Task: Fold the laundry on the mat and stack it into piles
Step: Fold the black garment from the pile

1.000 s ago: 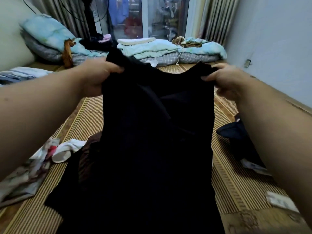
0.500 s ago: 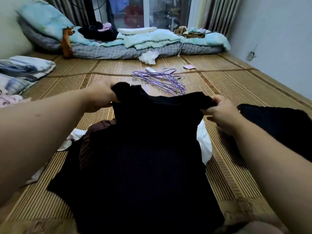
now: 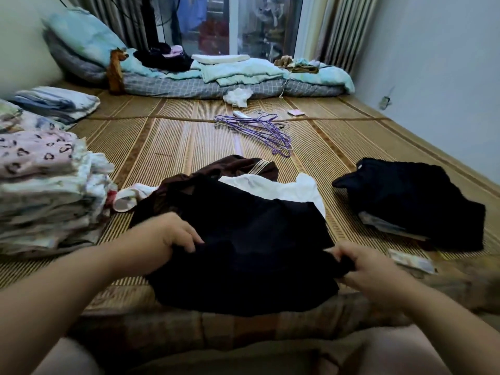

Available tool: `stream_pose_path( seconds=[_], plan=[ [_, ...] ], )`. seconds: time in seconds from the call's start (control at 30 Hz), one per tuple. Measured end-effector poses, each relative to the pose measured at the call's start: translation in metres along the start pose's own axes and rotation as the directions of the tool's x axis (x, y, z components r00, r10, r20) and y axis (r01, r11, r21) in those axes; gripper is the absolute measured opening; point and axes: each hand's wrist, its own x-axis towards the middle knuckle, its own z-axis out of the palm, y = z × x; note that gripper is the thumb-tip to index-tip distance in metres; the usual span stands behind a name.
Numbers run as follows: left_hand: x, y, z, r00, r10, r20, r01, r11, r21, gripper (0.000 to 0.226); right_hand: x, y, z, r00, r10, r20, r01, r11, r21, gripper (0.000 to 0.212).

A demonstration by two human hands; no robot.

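We hold a black knit garment spread on the near middle of the woven straw mat, overlapping a brown top and a white shirt. Our left hand curls its fingers round the left edge; our right hand pinches the right corner. A stack of folded pale clothes stands left, and a dark folded pile lies right.

Ahead of me a striped woven mat covers the floor. Along its far edge lies a grey checked mattress, below a glass door with pleated curtains on either side. The pale wall on my right carries a socket. Pillows fill the far left corner. The light is dim and bluish.
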Motion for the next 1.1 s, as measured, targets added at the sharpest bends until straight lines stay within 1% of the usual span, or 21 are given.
stream_pose_path(
  seconds=[0.03,0.1,0.17,0.2,0.27,0.33,0.37,0.4,0.47,0.5,0.57,0.67,0.73,0.77,0.83,0.87,0.9,0.93,1.0,1.07,1.1],
  plan=[
    [-0.003,-0.001,0.008,0.994,-0.039,0.103,0.030,0.996,0.081,0.044,-0.002,0.002,0.008,0.998,0.008,0.066,-0.005,0.999,-0.045,0.038],
    [-0.009,0.002,0.025,0.945,-0.214,0.249,0.181,0.972,0.149,0.058,-0.002,0.004,0.020,0.983,0.051,0.175,-0.030,0.992,-0.123,0.039],
    [-0.012,0.007,0.037,0.893,-0.361,0.267,0.348,0.932,0.096,0.071,0.000,0.003,0.029,0.978,0.103,0.180,-0.082,0.989,-0.119,0.038],
    [-0.011,0.010,0.039,0.887,-0.398,0.235,0.399,0.916,0.045,0.070,0.002,0.000,0.034,0.981,0.135,0.137,-0.123,0.988,-0.093,0.037],
    [-0.005,0.017,0.043,0.872,-0.477,0.108,0.484,0.873,-0.058,0.054,0.009,-0.006,0.043,0.979,0.194,-0.055,-0.196,0.980,-0.042,0.028],
    [0.000,0.028,0.046,0.829,-0.543,-0.134,0.527,0.839,-0.139,0.034,0.019,-0.017,0.054,0.941,0.182,-0.285,-0.204,0.978,-0.050,0.019],
    [0.004,0.033,0.046,0.768,-0.595,-0.236,0.568,0.804,-0.176,0.024,0.025,-0.019,0.061,0.934,0.135,-0.330,-0.163,0.985,-0.058,0.034],
    [0.008,0.033,0.047,0.697,-0.665,-0.268,0.626,0.747,-0.222,0.027,0.031,-0.021,0.067,0.948,0.103,-0.300,-0.121,0.992,-0.040,0.051],
    [0.015,0.034,0.047,0.568,-0.807,-0.160,0.726,0.583,-0.364,0.064,0.043,-0.027,0.078,0.985,0.108,-0.134,-0.107,0.994,0.012,0.075],
    [0.019,0.034,0.045,0.529,-0.842,-0.105,0.740,0.518,-0.428,0.075,0.048,-0.027,0.083,0.988,0.143,-0.048,-0.143,0.990,0.006,0.079],
    [0.022,0.033,0.040,0.493,-0.867,-0.066,0.730,0.454,-0.512,0.083,0.057,-0.024,0.089,0.976,0.203,0.076,-0.200,0.979,-0.038,0.079],
    [0.019,0.025,0.036,0.518,-0.855,-0.019,0.747,0.463,-0.476,0.068,0.067,-0.030,0.087,0.948,0.283,0.143,-0.267,0.956,-0.122,0.079],
    [0.015,0.019,0.033,0.556,-0.830,0.036,0.758,0.489,-0.431,0.059,0.074,-0.048,0.086,0.954,0.294,0.063,-0.282,0.947,-0.157,0.079],
    [0.012,0.018,0.032,0.568,-0.821,0.066,0.760,0.491,-0.426,0.058,0.077,-0.061,0.086,0.975,0.223,-0.018,-0.223,0.962,-0.157,0.078],
    [0.009,0.015,0.031,0.570,-0.817,0.089,0.764,0.487,-0.423,0.053,0.087,-0.093,0.089,0.990,-0.008,-0.142,-0.004,0.996,-0.084,0.075],
    [0.008,0.015,0.031,0.575,-0.815,0.070,0.758,0.498,-0.420,0.043,0.092,-0.110,0.090,0.986,-0.070,-0.151,0.072,0.997,0.007,0.075],
    [0.008,0.016,0.031,0.584,-0.810,0.051,0.748,0.513,-0.421,0.031,0.100,-0.125,0.092,0.989,-0.077,-0.125,0.093,0.987,0.128,0.076],
    [0.009,0.019,0.031,0.595,-0.803,0.031,0.741,0.533,-0.409,0.023,0.107,-0.139,0.093,0.996,-0.052,-0.077,0.070,0.966,0.249,0.077],
    [0.012,0.025,0.027,0.616,-0.788,-0.008,0.748,0.588,-0.307,0.025,0.123,-0.164,0.100,1.000,0.017,-0.001,-0.015,0.919,0.394,0.083],
    [0.019,0.035,0.020,0.655,-0.754,-0.057,0.736,0.653,-0.177,0.036,0.133,-0.182,0.106,0.995,0.087,0.043,-0.097,0.902,0.420,0.091],
    [0.024,0.041,0.017,0.684,-0.726,-0.072,0.713,0.686,-0.141,0.038,0.138,-0.187,0.107,0.991,0.123,0.050,-0.133,0.903,0.409,0.085]
  ],
)
